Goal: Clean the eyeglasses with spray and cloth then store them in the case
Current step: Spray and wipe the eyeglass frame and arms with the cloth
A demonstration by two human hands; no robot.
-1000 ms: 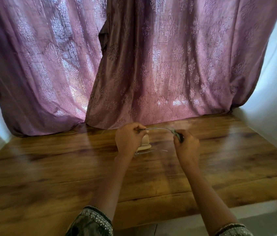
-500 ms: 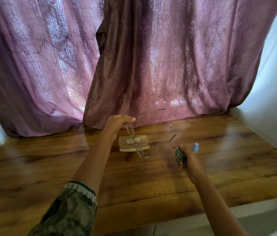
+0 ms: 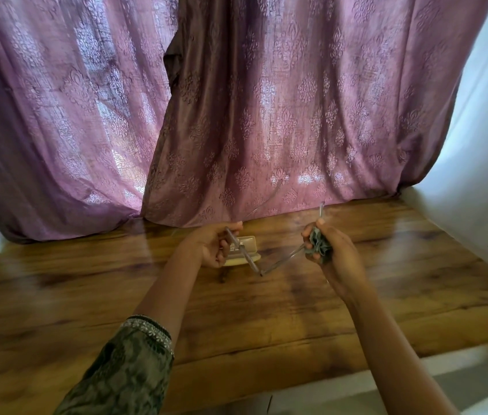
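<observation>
A thin, clear-framed pair of eyeglasses (image 3: 254,264) hangs above the wooden table, its temple arms pointing up toward the curtain. My left hand (image 3: 211,248) grips one side of the frame. My right hand (image 3: 334,259) holds a crumpled grey-green cloth (image 3: 318,246) and pinches the other side of the glasses through it. A cream eyeglass case (image 3: 251,244) lies on the table right behind my left hand, partly hidden by it. No spray bottle shows in this view.
The wooden table (image 3: 236,324) stretches from the front edge to a mauve patterned curtain (image 3: 266,115) along the back. White walls (image 3: 482,175) close both sides, the right one nearer.
My right hand has risen from the table near the spray bottle and brought the cloth onto the glasses. My left hand has turned the frame toward it.
</observation>
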